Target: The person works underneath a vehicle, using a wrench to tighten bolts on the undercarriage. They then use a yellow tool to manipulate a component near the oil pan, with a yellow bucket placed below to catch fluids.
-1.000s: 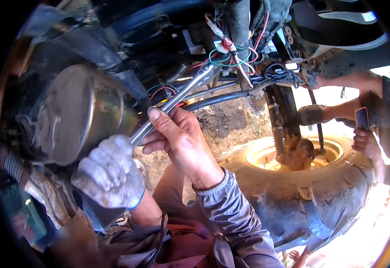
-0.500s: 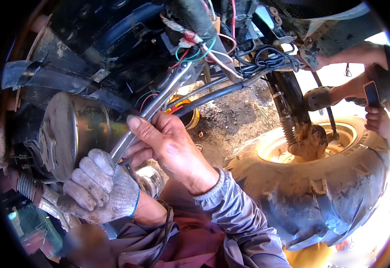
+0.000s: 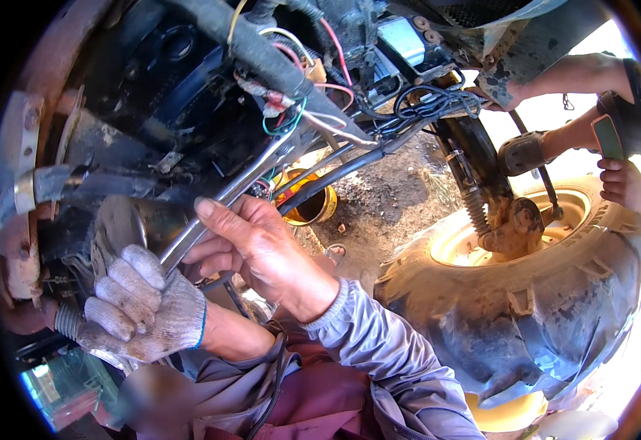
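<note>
Left hand (image 3: 144, 308), in a grey-white knit glove (image 3: 170, 323), was closed round one end of a long silver steel bar (image 3: 243, 182); bare right hand (image 3: 269, 249) was half-curled, thumb and fingers on it, nearer the big muddy black tyre (image 3: 515, 315). Bar sat left of tyre.

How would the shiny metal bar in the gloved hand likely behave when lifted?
The metal bar is probably stiff, running straight out from the gloved left hand. Its metallic look suggests some heft; its smooth shine hints at slipperiness.
</note>
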Available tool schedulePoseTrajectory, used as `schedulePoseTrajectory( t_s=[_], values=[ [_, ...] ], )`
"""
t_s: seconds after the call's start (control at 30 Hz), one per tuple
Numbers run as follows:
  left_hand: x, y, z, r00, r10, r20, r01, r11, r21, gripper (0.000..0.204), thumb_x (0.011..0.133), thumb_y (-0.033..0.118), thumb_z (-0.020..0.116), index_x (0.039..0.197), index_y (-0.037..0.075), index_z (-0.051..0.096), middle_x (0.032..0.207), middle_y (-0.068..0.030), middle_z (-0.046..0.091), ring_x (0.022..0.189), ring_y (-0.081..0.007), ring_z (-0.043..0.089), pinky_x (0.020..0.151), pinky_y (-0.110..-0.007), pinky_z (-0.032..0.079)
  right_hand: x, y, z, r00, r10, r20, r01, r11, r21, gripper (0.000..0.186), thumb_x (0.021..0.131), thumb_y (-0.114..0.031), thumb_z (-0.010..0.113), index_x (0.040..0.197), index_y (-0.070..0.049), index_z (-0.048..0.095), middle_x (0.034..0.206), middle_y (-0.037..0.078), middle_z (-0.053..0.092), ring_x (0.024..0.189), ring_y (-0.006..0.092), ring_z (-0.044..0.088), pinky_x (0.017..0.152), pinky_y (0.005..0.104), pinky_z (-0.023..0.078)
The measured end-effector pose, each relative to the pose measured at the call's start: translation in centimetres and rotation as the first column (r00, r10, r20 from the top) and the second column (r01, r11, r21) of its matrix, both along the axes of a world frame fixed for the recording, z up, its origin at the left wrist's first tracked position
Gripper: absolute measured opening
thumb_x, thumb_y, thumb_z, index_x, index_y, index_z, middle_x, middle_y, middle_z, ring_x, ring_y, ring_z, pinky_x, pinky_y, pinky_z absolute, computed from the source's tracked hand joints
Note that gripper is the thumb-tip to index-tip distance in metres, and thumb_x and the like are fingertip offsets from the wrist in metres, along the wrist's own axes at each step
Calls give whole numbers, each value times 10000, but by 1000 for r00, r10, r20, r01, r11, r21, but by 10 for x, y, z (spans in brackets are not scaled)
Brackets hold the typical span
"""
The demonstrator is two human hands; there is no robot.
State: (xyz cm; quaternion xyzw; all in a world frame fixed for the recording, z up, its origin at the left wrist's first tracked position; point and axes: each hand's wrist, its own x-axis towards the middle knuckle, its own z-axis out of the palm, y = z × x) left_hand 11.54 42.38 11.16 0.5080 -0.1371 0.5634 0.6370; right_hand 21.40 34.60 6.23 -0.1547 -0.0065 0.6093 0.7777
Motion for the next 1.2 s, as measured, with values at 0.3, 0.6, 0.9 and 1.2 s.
schedulePoseTrajectory(
  t_s=[0.3, 0.6, 0.9, 1.2],
  values=[
    [19, -3, 24, 985, 158, -67, -158, 987, 4, 434, 977, 345, 403, 580, 171, 416, 497, 33, 314, 495, -100, 284, 589, -294, 302, 32, 12, -11, 986, -150, -68, 151, 988, 11, 259, 937, -285, 645, 928, -31, 597, 829, 57, 672, 697, 131, 674, 578, 246, 542],
    [1, -6, 32, 949, 204, -240, -206, 978, 15, 430, 979, 342, 407, 582, 180, 378, 515, 37, 285, 528, -112, 293, 671, -342, 335, 24, 12, -18, 994, -85, -70, 91, 993, 80, 271, 955, -250, 624, 982, 18, 600, 870, 71, 647, 755, 148, 658, 618, 293, 579],
    [14, -30, 6, 923, 357, -142, -348, 934, 86, 414, 983, 388, 396, 628, 179, 371, 528, 43, 285, 516, -113, 304, 585, -261, 292, 35, 2, -25, 997, -22, -70, 32, 988, 150, 236, 948, -208, 631, 1019, 17, 624, 896, 63, 641, 778, 154, 656, 646, 304, 589],
    [4, -4, 19, 972, 47, -230, -19, 992, 122, 392, 964, 352, 406, 611, 196, 339, 530, 28, 297, 528, -122, 296, 677, -307, 322, 22, 20, -46, 981, -103, -164, 144, 955, 260, 284, 958, -306, 609, 997, -27, 641, 920, 95, 691, 889, 210, 682, 789, 386, 558]
  ],
)
